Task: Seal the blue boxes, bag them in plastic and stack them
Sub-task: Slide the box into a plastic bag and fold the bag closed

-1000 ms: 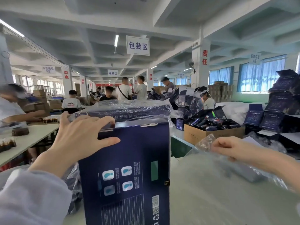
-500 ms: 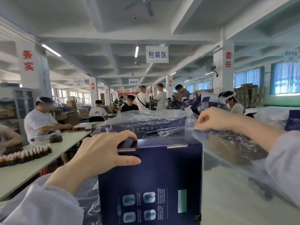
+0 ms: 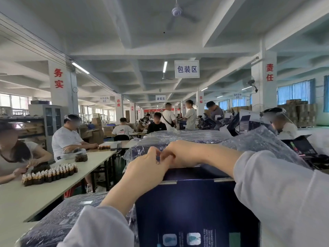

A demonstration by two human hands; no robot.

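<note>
A dark blue box (image 3: pixel 195 211) stands upright right in front of me, its top flap edge showing. My left hand (image 3: pixel 146 168) lies over the box's top left corner, fingers curled up to meet my right hand (image 3: pixel 179 154). Above the box top my right hand is curled and holds a clear plastic bag (image 3: pixel 267 145), which trails off to the right behind my sleeve. The fingertips of both hands pinch together at the bag's edge. Bagged blue boxes (image 3: pixel 178 138) lie just behind, and another bagged box (image 3: pixel 62 221) lies at the lower left.
A long white table (image 3: pixel 26 196) at the left carries rows of small brown bottles (image 3: pixel 49 173), with seated workers beside it. Open blue boxes (image 3: pixel 245 122) and cartons pile up at the right. More people stand further back.
My right hand has swung left with the plastic bag and come down onto the box top. My left hand has shifted from gripping the box's top edge to meeting the right hand.
</note>
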